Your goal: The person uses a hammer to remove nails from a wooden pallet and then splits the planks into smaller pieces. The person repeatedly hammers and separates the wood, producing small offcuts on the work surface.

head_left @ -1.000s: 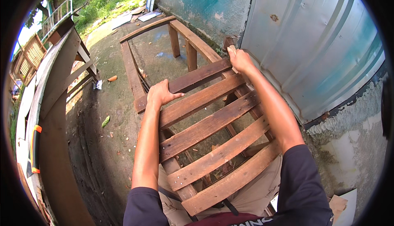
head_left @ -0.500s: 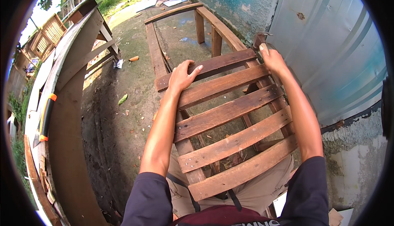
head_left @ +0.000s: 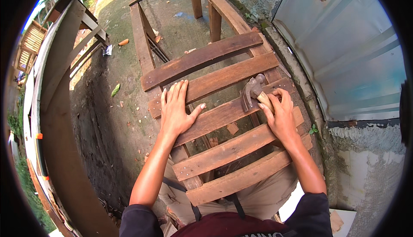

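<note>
Gripping one hammer (head_left: 254,90) is the right hand (head_left: 282,120); left hand (head_left: 174,115) lies spread; five slats (head_left: 228,144) underneath.

Bare brown wood in the slats (head_left: 219,117), mostly matt, with visible grain and darker staining. Dull, scuffed metal in the hammer head (head_left: 253,90); pale, unvarnished-looking wood in the hammer handle (head_left: 266,101). Ribbed sheet metal in the panel (head_left: 344,56), smooth, with a soft sheen. Rough, flaking plaster on the lower wall (head_left: 365,164); gritty, matt concrete underfoot in the floor (head_left: 129,138). Matt cloth in the trousers (head_left: 262,194) and dark sleeve (head_left: 312,213).
</note>
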`<state>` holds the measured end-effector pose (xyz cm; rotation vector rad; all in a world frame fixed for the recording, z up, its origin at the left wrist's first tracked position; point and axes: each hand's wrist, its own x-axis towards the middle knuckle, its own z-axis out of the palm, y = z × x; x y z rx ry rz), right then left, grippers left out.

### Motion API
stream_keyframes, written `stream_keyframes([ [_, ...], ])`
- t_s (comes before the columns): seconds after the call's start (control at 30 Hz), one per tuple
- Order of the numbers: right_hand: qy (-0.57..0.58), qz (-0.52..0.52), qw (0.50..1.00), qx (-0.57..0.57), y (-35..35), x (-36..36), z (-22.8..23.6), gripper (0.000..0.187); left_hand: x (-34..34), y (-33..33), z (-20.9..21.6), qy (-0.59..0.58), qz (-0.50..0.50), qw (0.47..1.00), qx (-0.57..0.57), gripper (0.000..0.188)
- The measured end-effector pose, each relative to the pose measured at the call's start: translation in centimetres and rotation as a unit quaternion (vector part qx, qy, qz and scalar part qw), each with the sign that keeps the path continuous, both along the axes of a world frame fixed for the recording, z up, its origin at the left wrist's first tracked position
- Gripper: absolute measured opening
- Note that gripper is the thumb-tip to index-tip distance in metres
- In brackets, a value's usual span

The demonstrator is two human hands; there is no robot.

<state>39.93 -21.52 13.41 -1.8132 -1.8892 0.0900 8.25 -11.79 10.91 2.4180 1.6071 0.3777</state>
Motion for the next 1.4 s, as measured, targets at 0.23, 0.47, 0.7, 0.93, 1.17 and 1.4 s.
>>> stream_keyframes([
  [0.23,-0.038,-0.028,0.998,-0.028,-0.2,-1.2,-0.9,0.04,-0.3,0.1,0.8,-0.029,-0.004,1.0,-0.012,0.083],
  [0.47,-0.026,-0.057,0.993,-0.096,0.5,-2.3,1.9,0.038,-1.3,-5.4,2.1,-0.283,0.176,0.942,0.043,0.03],
  [0.7,0.059,-0.171,0.925,-0.333,-9.4,-8.3,9.6,0.049,-5.2,-29.3,20.4,-0.488,0.394,0.761,-0.167,0.023],
  [0.93,0.209,0.008,0.922,-0.327,-22.0,-13.4,19.1,0.043,-10.1,-41.8,31.7,-0.559,0.533,0.632,-0.063,0.022],
  [1.17,0.282,0.282,0.813,-0.423,-24.9,-20.2,28.8,0.038,-10.1,-48.7,40.8,-0.608,0.623,0.47,0.15,0.021],
  [1.4,0.141,0.6,0.714,-0.332,-24.2,-35.4,37.4,0.053,-9.9,-56.5,40.2,-0.595,0.678,0.353,0.25,0.022],
])
